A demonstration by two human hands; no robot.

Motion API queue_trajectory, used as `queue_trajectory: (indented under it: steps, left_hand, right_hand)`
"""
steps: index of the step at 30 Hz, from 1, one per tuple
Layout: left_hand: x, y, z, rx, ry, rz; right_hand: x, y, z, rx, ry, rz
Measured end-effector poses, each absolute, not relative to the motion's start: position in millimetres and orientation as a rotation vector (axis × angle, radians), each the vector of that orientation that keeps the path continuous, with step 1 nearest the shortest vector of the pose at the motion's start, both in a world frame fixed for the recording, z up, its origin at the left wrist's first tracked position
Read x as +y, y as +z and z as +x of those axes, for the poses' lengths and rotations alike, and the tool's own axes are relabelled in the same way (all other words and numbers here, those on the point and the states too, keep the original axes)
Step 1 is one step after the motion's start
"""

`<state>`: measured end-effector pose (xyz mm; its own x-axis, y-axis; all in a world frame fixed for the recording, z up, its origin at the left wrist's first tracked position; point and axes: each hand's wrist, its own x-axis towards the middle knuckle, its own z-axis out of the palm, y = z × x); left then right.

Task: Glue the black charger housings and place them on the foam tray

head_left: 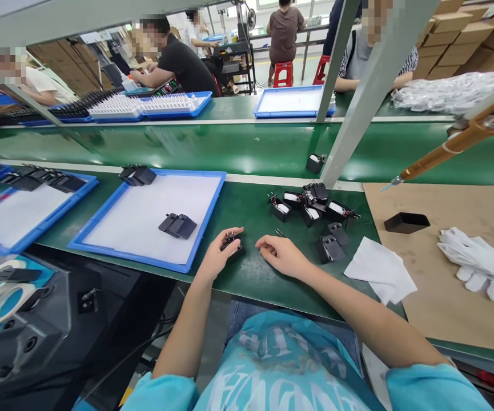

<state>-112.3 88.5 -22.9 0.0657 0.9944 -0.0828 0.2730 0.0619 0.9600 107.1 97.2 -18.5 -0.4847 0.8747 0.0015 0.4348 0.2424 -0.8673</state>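
My left hand (220,255) is closed around a small black power adapter (232,242) at the front of the green bench, its metal pins pointing up. A short way to the right, my right hand (284,255) rests low over the bench with its fingers curled in. Two thin metal prongs (280,233) show just behind its knuckles; what they belong to, and what the fingers hold, is hidden. Beyond that hand lies a cluster of black adapter housings (310,202) with white parts and wires inside. Closer by, black adapter pieces (331,244) sit beside a white cloth (381,269).
Left of my hands, a blue-rimmed tray (206,224) holds black adapters (178,226). On brown cardboard (444,319) at right are a black rectangular sleeve (406,223) and white gloves (480,262). An orange hanging tool (448,149) and a metal post (366,108) stand above. Co-workers sit beyond.
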Motion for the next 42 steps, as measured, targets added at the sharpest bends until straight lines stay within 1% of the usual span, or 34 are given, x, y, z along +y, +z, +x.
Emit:
queue_trajectory:
  steps: [2, 6, 8, 13, 16, 19, 24, 28, 31, 35, 39, 42]
  left_hand:
    - [91, -26, -108, 1.373, 1.032, 1.421]
    - [91, -27, -107, 1.556, 1.107, 1.723]
    - [90, -21, -109, 1.615, 1.033, 1.918]
    - [78, 3, -113, 1.625, 0.643, 2.263]
    - [68, 8, -113, 1.644, 0.581, 2.32]
    - [64, 3, -110, 1.69, 0.661, 2.296]
    - [67, -9, -100, 1.748, 0.919, 2.023]
    - [70, -14, -96, 1.747, 0.968, 1.964]
    - [74, -15, -98, 1.669, 0.838, 2.153]
    - [79, -12, -104, 1.631, 0.546, 2.417]
    - [81, -5, -106, 1.653, 0.281, 2.572]
    - [82, -3, -106, 1.658, 0.167, 2.651]
  right_hand:
    - [97, -19, 107, -2.049, 1.152, -1.194]
    - [98, -20, 107, -2.082, 1.133, -1.191]
    - [98, -21, 107, -2.09, 1.124, -1.191]
    - [97, -21, 106, -2.107, 1.107, -1.184]
    - [97, -20, 106, -2.115, 1.099, -1.18]
    - [97, -21, 106, -2.123, 1.094, -1.178]
    - [96, -21, 106, -2.139, 1.081, -1.183]
    - [96, -22, 106, -2.161, 1.061, -1.18]
    - [97, -23, 104, -2.193, 1.029, -1.18]
    - [95, -24, 100, -2.284, 0.959, -1.141]
    - [89, -24, 94, -2.379, 0.884, -1.116]
    - [86, -25, 93, -2.408, 0.843, -1.118]
